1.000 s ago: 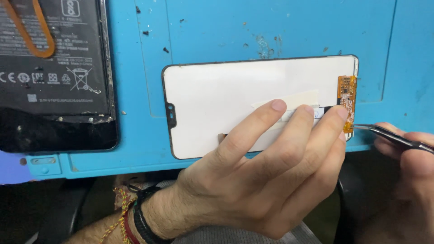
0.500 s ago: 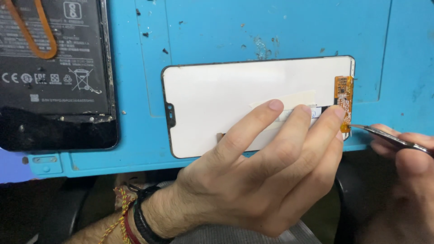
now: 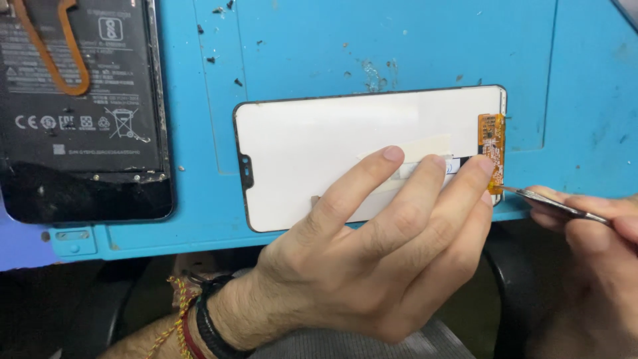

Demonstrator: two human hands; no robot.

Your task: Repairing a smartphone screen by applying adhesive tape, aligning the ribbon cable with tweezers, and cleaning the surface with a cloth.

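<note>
A white-backed phone display panel (image 3: pixel 319 143) lies flat on the blue work mat (image 3: pixel 399 46), notch to the left. An orange flex strip (image 3: pixel 492 149) runs along its right edge. My left hand (image 3: pixel 372 259) rests on the panel's lower half, with three fingertips pressed down near the flex strip. Metal tweezers (image 3: pixel 555 203) are gripped in my right hand (image 3: pixel 591 266) at the right edge of the view. The tweezer tip touches the lower end of the orange strip.
An opened phone body (image 3: pixel 83 113) with a black battery and an orange flex loop lies at the mat's left end. Small dark screws and specks (image 3: pixel 219 33) are scattered on the mat above the panel. The mat's front edge (image 3: pixel 153 239) runs just below the panel.
The tweezer tip has crept left toward the bottom of the orange strip. My left hand stays pressed on the panel.
</note>
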